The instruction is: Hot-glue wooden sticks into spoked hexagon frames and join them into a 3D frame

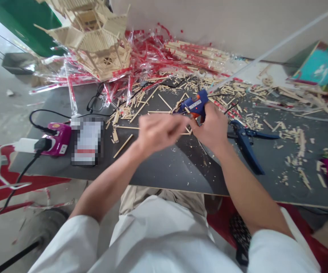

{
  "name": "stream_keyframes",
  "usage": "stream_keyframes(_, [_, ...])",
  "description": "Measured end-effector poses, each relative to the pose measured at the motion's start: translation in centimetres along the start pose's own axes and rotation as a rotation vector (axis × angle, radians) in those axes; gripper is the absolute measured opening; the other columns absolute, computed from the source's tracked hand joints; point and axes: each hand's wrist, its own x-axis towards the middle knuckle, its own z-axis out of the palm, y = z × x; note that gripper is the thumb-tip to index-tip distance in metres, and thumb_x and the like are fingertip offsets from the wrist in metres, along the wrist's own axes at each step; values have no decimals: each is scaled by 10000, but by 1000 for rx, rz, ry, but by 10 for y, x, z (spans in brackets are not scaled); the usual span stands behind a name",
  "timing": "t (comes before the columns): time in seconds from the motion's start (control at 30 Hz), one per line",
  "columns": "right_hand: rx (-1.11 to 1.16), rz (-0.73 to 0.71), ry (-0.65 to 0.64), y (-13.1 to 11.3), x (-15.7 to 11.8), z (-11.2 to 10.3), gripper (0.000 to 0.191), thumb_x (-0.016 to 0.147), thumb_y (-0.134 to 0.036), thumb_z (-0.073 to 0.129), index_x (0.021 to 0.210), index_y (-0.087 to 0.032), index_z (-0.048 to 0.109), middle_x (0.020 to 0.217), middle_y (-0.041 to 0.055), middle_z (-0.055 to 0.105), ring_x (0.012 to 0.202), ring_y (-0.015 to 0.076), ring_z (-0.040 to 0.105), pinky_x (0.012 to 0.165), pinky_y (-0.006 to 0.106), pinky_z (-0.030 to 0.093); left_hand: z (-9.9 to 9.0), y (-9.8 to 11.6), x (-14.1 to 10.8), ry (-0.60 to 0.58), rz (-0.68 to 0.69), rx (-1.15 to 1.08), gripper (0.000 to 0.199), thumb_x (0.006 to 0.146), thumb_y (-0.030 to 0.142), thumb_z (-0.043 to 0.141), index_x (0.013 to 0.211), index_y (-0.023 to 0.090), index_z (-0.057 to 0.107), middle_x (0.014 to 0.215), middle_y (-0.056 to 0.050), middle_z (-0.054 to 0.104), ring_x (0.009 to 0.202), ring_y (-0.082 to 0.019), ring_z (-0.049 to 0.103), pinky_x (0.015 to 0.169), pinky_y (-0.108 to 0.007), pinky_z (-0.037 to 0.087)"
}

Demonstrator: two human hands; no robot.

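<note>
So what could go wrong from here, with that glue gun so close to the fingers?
The left hand is right by the front of the glue gun in the right hand, so a burn seems possible if the tip is hot. That left hand might also nudge the thin wooden sticks beneath it. And the plastic wrappers heaped behind could perhaps melt if a hot tip touched them.

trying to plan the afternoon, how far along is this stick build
Looks part-way. The tower already stands with tiered roofs, though its top is out of view. In work: the right hand holds the glue gun over sticks laid on the table; the left hand is blurred, its grip unclear. Probably left: finishing those pieces, whose joins are hidden, and perhaps adding them to the tower.
</note>
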Motion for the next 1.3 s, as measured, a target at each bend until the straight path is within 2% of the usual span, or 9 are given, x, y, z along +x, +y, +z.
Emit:
stream_keyframes(0.03, [9, 12, -7, -2, -1, 1, 334, 1031, -390, 574, 1307, -216, 645, 1114, 174, 754, 1007, 408, 722, 915, 585, 595, -10, -14, 6, 113, -165, 42, 424, 1226, 435, 487, 963, 245, 760, 803, -33, 713, 735, -171, 668, 763, -356, 510])
stream_keyframes(0.1, [27, 32, -11, -5, -5, 3, 375, 1053, -428, 569, 1351, -213, 641, 1087, 171, 751, 976, 403, 720, 905, 591, 597, -24, -40, 13, 235, -390, 143, 376, 1194, 421, 533, 926, 240, 725, 810, -47, 703, 775, -197, 674, 794, -370, 512])
stream_keyframes(0.23, [31, 5, 1, -6, -10, 9, 475, 1058, -553, 627, 1389, -212, 631, 1114, 176, 752, 1032, 414, 727, 908, 583, 607, -26, -72, 11, 77, -600, 174, 260, 1154, 379, 586, 987, 251, 740, 968, -95, 764, 944, -253, 723, 817, -374, 522])
stream_keyframes(0.33, [10, -6, -8, -1, -10, 13, 423, 1070, -501, 600, 1375, -210, 636, 1155, 187, 755, 1070, 420, 730, 916, 582, 609, -16, -78, 3, 1, -607, 166, 218, 1130, 354, 612, 984, 258, 742, 1020, -113, 777, 973, -272, 726, 804, -378, 526])
stream_keyframes(0.53, [43, -71, -95, 7, -10, 14, 364, 1057, -385, 568, 1357, -199, 659, 1195, 204, 757, 1133, 447, 729, 955, 608, 600, -5, -85, -3, -44, -587, 178, 170, 1065, 314, 670, 907, 266, 709, 896, -85, 727, 965, -272, 724, 812, -374, 527])
stream_keyframes(0.77, [42, -90, -126, 11, -11, 13, 379, 1082, -372, 561, 1407, -203, 656, 1215, 202, 755, 1204, 452, 716, 996, 606, 591, 3, -92, -7, -15, -535, 170, 183, 1058, 362, 699, 896, 277, 719, 852, -71, 727, 946, -262, 737, 787, -357, 561])
stream_keyframes(0.9, [25, -102, -144, 12, -10, 13, 355, 1089, -335, 567, 1402, -188, 649, 1239, 211, 749, 1203, 453, 722, 1009, 611, 589, 2, -86, -4, -43, -581, 195, 205, 1061, 363, 701, 881, 265, 716, 871, -75, 752, 924, -262, 737, 814, -371, 568])
stream_keyframes(1.07, [-16, -154, -77, 15, -10, 20, 264, 1038, -256, 630, 1296, -202, 630, 1173, 178, 752, 1189, 425, 748, 953, 543, 613, -5, -72, 3, -141, -641, 333, 226, 1084, 365, 654, 901, 266, 743, 963, -82, 817, 989, -261, 765, 867, -369, 570])
stream_keyframes(1.3, [-37, -183, -64, 14, -11, 21, 238, 1017, -219, 659, 1253, -217, 627, 1149, 157, 759, 1179, 402, 759, 954, 517, 623, -6, -73, 3, -172, -682, 300, 237, 1098, 413, 627, 964, 292, 780, 1029, -84, 840, 1082, -288, 784, 933, -386, 597])
